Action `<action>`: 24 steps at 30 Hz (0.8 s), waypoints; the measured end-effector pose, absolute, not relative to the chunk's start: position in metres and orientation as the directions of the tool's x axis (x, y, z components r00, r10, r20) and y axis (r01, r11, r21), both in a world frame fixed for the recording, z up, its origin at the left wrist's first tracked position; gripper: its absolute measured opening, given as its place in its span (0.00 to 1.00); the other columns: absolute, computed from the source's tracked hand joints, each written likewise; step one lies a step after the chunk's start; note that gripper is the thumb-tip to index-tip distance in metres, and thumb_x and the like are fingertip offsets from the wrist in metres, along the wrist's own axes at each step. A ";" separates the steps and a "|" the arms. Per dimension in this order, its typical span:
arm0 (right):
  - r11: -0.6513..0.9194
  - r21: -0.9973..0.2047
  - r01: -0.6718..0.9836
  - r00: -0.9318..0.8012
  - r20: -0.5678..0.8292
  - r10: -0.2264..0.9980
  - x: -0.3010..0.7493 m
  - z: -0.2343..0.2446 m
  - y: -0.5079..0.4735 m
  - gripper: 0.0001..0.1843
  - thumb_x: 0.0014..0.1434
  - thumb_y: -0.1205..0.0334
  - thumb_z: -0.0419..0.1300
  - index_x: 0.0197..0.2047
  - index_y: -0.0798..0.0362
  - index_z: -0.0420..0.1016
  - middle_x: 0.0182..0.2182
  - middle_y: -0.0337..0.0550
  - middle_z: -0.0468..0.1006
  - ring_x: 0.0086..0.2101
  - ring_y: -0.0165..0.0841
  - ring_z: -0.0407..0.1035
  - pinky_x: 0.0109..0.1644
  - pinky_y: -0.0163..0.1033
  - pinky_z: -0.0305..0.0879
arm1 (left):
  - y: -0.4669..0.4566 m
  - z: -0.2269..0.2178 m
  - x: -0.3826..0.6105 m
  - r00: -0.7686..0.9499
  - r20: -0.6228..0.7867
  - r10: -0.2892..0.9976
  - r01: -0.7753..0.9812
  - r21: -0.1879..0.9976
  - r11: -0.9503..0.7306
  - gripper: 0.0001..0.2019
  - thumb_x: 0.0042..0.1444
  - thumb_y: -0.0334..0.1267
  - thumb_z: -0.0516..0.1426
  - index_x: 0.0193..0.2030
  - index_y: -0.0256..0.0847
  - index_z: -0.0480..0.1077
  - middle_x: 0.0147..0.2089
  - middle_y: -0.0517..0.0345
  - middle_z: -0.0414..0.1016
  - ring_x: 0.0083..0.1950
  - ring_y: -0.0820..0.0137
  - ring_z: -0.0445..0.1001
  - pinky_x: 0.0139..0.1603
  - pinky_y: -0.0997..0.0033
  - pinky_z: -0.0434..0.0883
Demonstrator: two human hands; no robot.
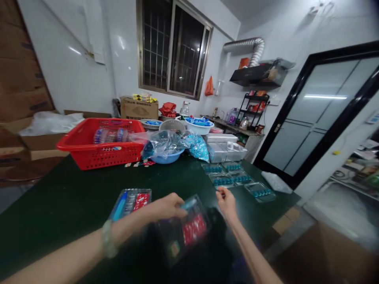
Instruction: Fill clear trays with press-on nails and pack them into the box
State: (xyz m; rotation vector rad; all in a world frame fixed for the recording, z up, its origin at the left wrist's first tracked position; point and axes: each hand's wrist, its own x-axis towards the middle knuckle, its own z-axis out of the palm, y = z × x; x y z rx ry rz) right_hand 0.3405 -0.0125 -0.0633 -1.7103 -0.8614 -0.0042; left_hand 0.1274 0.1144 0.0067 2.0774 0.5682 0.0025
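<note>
My left hand (pixel 166 208) is closed on a clear plastic blister pack (pixel 185 230) with a red card and a blue piece inside, holding it tilted above the dark green table (pixel 71 201). The pack is blurred by motion. My right hand (pixel 226 202) reaches forward with its fingers pinched together near a clear tray of blue parts (pixel 222 181); what the fingers hold, if anything, is too small to make out. A second blister pack (pixel 130 202) with a blue item and a red card lies flat on the table to the left of my left hand.
Several clear trays of blue parts (pixel 260 192) lie at the table's right. Behind them stand a red basket (pixel 102 144), a blue bowl under plastic bags (pixel 166 148) and clear boxes (pixel 225 150). Cardboard boxes (pixel 32 142) are on the left, a glass door (pixel 314 118) on the right.
</note>
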 end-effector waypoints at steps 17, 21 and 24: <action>-0.345 0.024 0.938 0.308 0.396 0.865 0.388 -0.066 -0.003 0.07 0.62 0.64 0.52 0.38 0.57 0.70 0.38 0.44 0.71 0.38 0.33 0.67 0.38 0.38 0.65 | 0.076 -0.023 0.164 0.757 -0.173 0.631 0.370 0.908 -0.195 0.31 0.42 0.45 0.59 0.53 0.34 0.63 0.46 0.46 0.68 0.42 0.61 0.71 0.38 0.65 0.69; -0.254 0.102 0.962 0.179 0.466 0.866 0.340 -0.027 -0.019 0.11 0.62 0.70 0.47 0.34 0.57 0.70 0.35 0.49 0.70 0.38 0.36 0.64 0.32 0.35 0.58 | 0.048 -0.020 0.165 0.721 -0.245 0.648 0.246 0.965 0.091 0.42 0.43 0.43 0.60 0.62 0.28 0.48 0.53 0.34 0.61 0.42 0.61 0.71 0.32 0.68 0.70; -0.166 0.120 0.979 0.087 0.492 0.866 0.294 0.006 -0.029 0.11 0.61 0.70 0.47 0.35 0.55 0.69 0.35 0.48 0.69 0.37 0.36 0.63 0.30 0.35 0.54 | 0.037 -0.015 0.160 0.700 -0.196 0.687 0.105 0.979 0.172 0.53 0.38 0.40 0.65 0.66 0.36 0.36 0.61 0.34 0.50 0.51 0.58 0.67 0.38 0.68 0.71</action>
